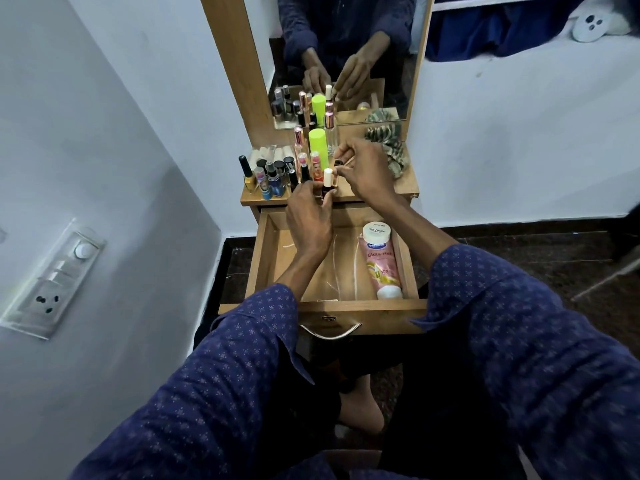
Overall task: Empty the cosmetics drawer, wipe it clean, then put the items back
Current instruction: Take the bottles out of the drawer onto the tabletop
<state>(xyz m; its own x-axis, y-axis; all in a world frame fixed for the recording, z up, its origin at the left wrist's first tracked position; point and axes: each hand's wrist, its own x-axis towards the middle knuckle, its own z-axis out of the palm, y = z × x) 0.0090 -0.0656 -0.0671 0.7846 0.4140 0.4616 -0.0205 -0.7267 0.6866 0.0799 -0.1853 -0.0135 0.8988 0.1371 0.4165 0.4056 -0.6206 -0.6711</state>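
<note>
While both arms reach forward over the open drawer, the scene reads as follows.

Left hand: the left hand (pixel 309 221) is at the front edge of the dresser top, fingers curled round a dark nail-polish bottle with a white cap (pixel 327 183), which stands upright on that edge.

Right hand: the right hand (pixel 363 169), at 1 o'clock from the left one, pinches a small dark item with a thin stick (pixel 343 162) between thumb and fingertips; what it is cannot be told.

Drawer: the wooden drawer (pixel 263 261) is pulled out below the hands, at 6 o'clock from them, with a curved metal handle (pixel 330 332) on its front.

Drawer contents: a pink lotion tube (pixel 381 268) lies along the right wall, cap toward the person; a white-lidded jar (pixel 376 233) touches its far end at 12 o'clock.

Dresser top: bottles cluster (pixel 273 174) at 10 o'clock from the hands; a neon-green capped bottle (pixel 318 142) stands at 12 o'clock.

Cloth: a striped cloth (pixel 393 150) lies bunched at 2 o'clock, just beside the right hand.

Mirror: the mirror (pixel 346 57) behind reflects hands and bottles.

Wall: a switch panel (pixel 52 278) sits at 9 o'clock.
</note>
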